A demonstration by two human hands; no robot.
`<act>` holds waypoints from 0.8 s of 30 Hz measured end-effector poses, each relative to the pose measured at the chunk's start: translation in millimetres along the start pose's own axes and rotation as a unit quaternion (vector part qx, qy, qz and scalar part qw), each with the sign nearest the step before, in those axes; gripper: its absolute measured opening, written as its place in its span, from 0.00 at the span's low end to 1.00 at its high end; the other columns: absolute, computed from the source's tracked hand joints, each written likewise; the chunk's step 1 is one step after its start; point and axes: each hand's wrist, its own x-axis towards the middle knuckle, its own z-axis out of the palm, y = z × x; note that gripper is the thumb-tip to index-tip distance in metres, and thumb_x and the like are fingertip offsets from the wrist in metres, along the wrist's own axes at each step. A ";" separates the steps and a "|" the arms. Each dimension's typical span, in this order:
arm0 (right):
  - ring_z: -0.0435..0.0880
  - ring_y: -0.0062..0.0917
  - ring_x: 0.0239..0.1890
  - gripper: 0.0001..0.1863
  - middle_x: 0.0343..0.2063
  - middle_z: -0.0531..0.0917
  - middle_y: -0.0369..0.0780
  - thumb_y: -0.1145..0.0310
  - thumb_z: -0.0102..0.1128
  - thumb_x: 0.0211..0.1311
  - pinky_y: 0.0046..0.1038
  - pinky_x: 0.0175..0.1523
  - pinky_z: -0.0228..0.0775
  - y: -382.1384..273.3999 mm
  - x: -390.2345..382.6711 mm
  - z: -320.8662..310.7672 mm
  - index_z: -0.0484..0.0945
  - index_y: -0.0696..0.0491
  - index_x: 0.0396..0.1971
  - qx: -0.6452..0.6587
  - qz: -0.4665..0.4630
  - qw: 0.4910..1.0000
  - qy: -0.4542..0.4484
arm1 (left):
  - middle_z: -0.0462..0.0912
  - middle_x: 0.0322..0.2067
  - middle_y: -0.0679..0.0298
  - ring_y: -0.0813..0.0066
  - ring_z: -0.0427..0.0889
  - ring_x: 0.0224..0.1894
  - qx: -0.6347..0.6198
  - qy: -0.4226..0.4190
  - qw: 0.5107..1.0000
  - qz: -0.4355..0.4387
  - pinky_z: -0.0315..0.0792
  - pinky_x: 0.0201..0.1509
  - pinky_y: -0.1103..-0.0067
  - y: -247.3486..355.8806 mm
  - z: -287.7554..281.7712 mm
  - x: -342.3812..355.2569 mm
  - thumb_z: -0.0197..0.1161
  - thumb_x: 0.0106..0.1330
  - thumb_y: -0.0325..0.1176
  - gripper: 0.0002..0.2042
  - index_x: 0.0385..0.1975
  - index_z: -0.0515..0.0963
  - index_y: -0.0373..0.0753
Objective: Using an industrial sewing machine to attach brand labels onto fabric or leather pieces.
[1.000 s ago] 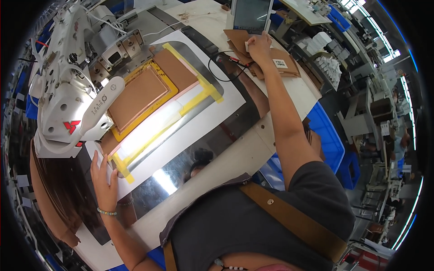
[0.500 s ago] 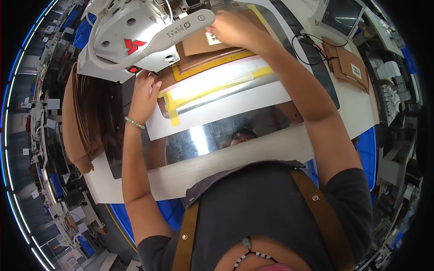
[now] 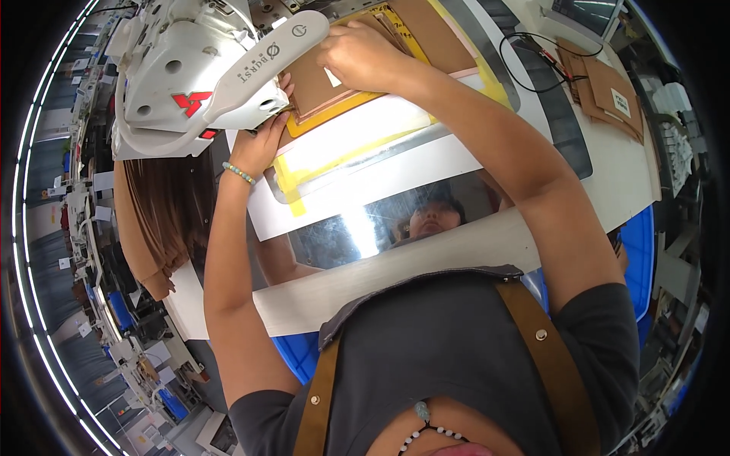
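A white machine head (image 3: 179, 83) with a long pale handle (image 3: 266, 53) overhangs a yellow frame (image 3: 334, 112) holding brown panels (image 3: 456, 57), taped over a metal plate and white sheet (image 3: 319, 201). My right hand (image 3: 357, 57), fingers curled, grips a brown piece (image 3: 312, 91) with a white label inside the frame, beside the handle. My left hand (image 3: 260, 144) reaches up under the head at the frame's left corner, fingers stretched out onto the brown material and partly hidden by the machine.
Brown stacked pieces (image 3: 612, 99), a looped black cable (image 3: 525, 85) and a screen (image 3: 585, 15) stand at the right. Long brown material (image 3: 148, 228) hangs at the left. Blue bins (image 3: 642, 262) sit below the pale table edge (image 3: 395, 270).
My right hand has moved from the stack by the screen into the frame with a labelled piece. My left hand has moved up under the machine head. The view has turned.
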 end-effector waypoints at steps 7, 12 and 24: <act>0.84 0.31 0.51 0.06 0.36 0.88 0.34 0.70 0.64 0.62 0.39 0.59 0.74 1.9 -2.2 5.7 0.90 0.49 0.34 0.040 0.028 0.999 0.019 | 0.71 0.76 0.69 0.64 0.70 0.76 0.043 -0.004 0.998 0.035 0.61 0.81 0.70 -11.9 -1.4 13.9 0.55 0.82 0.35 0.22 0.74 0.73 0.47; 0.83 0.30 0.55 0.06 0.41 0.88 0.35 0.70 0.65 0.67 0.40 0.63 0.72 -6.1 5.1 -11.4 0.90 0.49 0.38 0.050 0.045 0.997 -0.041 | 0.79 0.69 0.62 0.59 0.77 0.69 0.085 -0.010 0.996 0.005 0.70 0.73 0.68 -74.4 8.8 6.1 0.59 0.79 0.38 0.21 0.70 0.76 0.45; 0.85 0.34 0.53 0.11 0.47 0.88 0.41 0.76 0.64 0.66 0.36 0.59 0.75 13.9 13.7 -40.0 0.90 0.53 0.45 0.337 0.057 0.940 -0.002 | 0.82 0.66 0.60 0.59 0.78 0.68 -0.031 0.022 0.998 -0.057 0.69 0.74 0.69 -103.1 35.0 11.9 0.60 0.79 0.34 0.18 0.65 0.80 0.43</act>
